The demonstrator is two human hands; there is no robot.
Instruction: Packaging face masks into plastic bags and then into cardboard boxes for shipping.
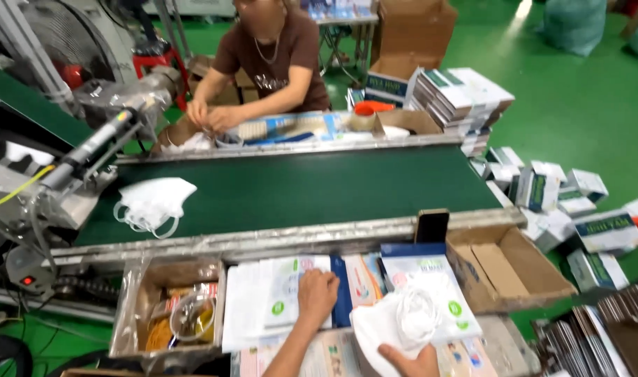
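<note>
My left hand (316, 297) rests palm down on a stack of flat printed pouches (263, 301) at the near edge of the bench. My right hand (411, 361) grips a bundle of white face masks (396, 327) from below, held just above another printed pouch (431, 279). A separate stack of white masks (151, 202) lies on the green conveyor belt (319, 187) at its left end, near the machine outlet.
Across the belt a person in a brown shirt (270, 59) works with both hands. A cardboard box with rubber bands (172, 314) is at my left, an open brown carton (507, 269) at my right. A dark phone (431, 225) stands on the rail. Small boxes (549, 192) litter the floor.
</note>
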